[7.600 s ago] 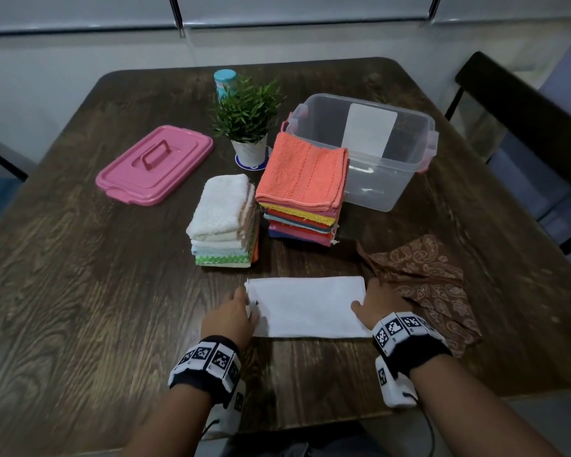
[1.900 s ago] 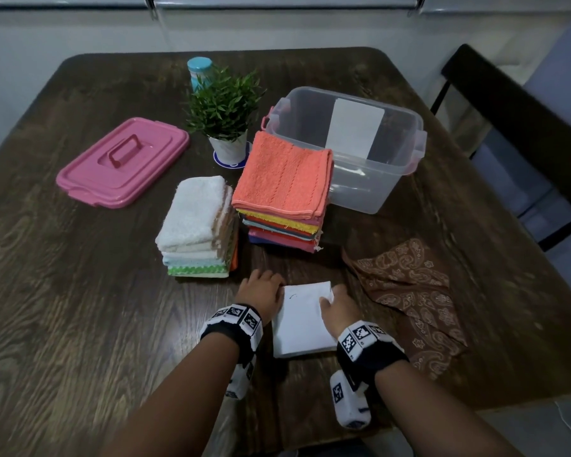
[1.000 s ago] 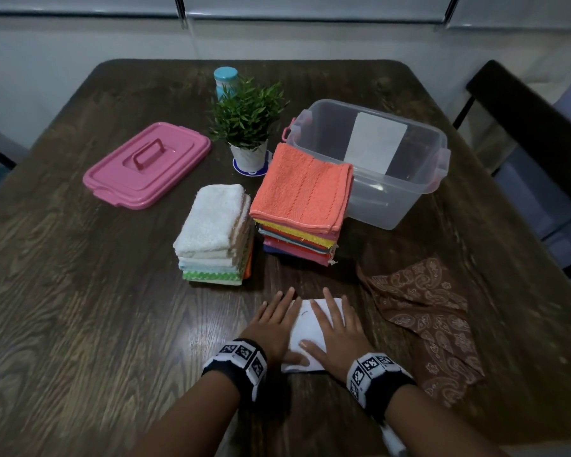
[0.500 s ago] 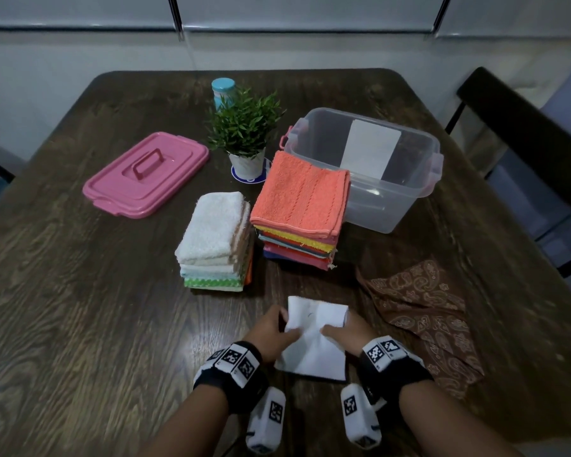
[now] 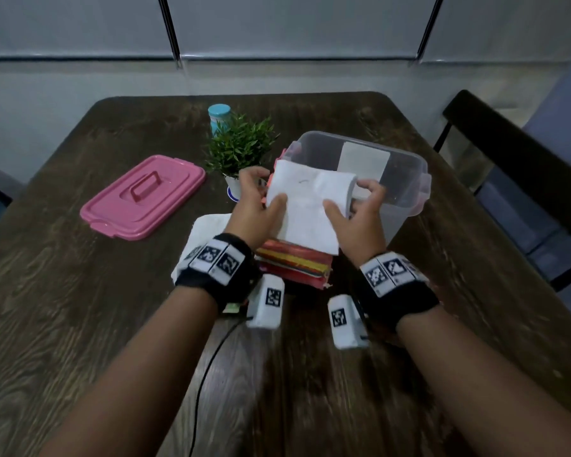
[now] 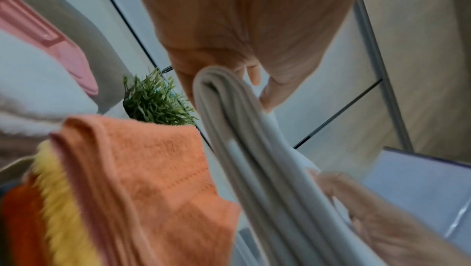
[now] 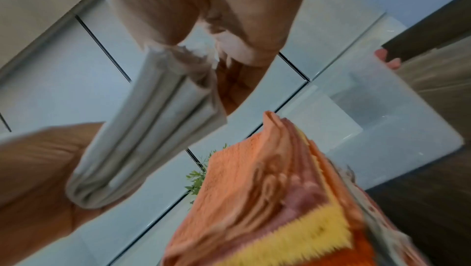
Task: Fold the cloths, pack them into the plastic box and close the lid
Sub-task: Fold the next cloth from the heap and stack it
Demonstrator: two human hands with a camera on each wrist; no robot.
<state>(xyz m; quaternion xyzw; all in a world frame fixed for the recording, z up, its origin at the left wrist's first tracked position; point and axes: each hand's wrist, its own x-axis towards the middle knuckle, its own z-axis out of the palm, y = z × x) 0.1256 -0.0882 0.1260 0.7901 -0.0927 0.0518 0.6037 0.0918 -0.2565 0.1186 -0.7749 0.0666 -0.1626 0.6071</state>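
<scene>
Both hands, the left hand (image 5: pixel 256 206) and the right hand (image 5: pixel 360 216), pinch the folded white cloth (image 5: pixel 307 206) in mid-frame, above the colored stack (image 5: pixel 294 262). The plastic box (image 5: pixel 406 179) looks empty. The pink lid (image 5: pixel 142 196) lies at left. Packing and closing remain. No writing can be read.

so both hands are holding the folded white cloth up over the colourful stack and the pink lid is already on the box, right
Not quite. The pink lid is not on the box: the head view shows it lying on the table to the left, with the box open. The rest holds: the left hand and right hand hold the folded white cloth over the colourful stack.
</scene>
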